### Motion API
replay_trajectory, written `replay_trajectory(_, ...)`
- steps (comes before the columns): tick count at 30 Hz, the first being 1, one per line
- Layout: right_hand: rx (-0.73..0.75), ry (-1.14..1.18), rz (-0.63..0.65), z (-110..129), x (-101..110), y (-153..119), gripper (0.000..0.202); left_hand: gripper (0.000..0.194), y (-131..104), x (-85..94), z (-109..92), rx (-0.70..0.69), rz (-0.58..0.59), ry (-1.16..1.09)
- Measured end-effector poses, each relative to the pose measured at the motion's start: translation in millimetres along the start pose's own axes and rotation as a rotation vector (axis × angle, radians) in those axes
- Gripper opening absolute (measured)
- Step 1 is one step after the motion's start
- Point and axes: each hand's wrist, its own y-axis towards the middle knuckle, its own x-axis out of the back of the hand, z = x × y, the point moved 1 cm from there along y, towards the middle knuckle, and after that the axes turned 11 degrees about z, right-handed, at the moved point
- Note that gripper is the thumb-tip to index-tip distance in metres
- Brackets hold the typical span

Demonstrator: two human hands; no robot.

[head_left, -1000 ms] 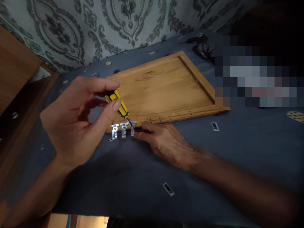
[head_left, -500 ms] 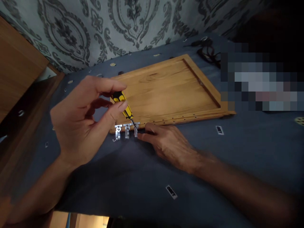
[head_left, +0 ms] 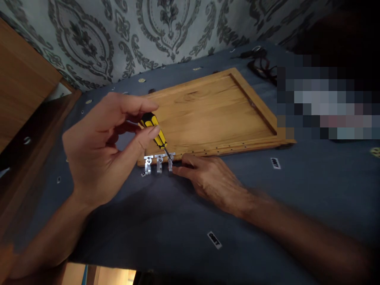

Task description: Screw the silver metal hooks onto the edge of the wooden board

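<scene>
My left hand holds a yellow-and-black screwdriver by its handle, thumb on one side and fingers on the other. The screwdriver slants down to the right, its tip at the rightmost of three small silver metal hooks. These sit in a row on the near edge of a framed wooden board, at its left end. My right hand is closed at that same hook, with its fingertips against the hook's side. The exact pinch is partly hidden.
Small dark holes run along the board's near edge to the right. Dark cords lie on the blue cloth behind it. Another person, blurred out, is at the right. Wooden furniture stands at the left.
The screwdriver's handle has turned slightly in my left hand. Both hands, the hooks and the board keep nearly the same places.
</scene>
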Motion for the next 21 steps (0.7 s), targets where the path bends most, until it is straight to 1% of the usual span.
replay_trajectory(3,0.01,0.005,-0.012,-0.2,0.1,-0.1,0.042,0.023,0.6,-0.4,-0.1,-0.013,-0.001,0.034)
replay_trajectory(5,0.008,0.006,-0.01,-0.3,0.0,0.2,0.041,0.018,1.5,-0.6,-1.1,-0.048,-0.008,0.066)
replay_trajectory(8,0.0,0.001,0.002,0.2,0.2,0.8,0.041,0.02,2.3,0.2,-2.3,-0.096,-0.005,0.074)
replay_trajectory(11,-0.001,-0.003,0.002,0.7,1.0,1.1,0.041,0.022,1.2,1.9,-2.3,-0.074,0.015,0.051)
replay_trajectory(16,0.002,0.004,0.004,0.0,0.8,0.4,0.038,0.032,-1.3,2.1,-1.3,0.013,0.017,0.01)
replay_trajectory(19,0.001,0.001,-0.003,-0.3,0.2,0.4,0.038,0.027,-0.6,0.4,-1.4,0.012,0.018,0.023)
replay_trajectory(21,-0.001,-0.003,-0.001,0.0,0.2,0.8,0.039,0.022,0.9,-0.7,-2.1,-0.023,0.009,0.034)
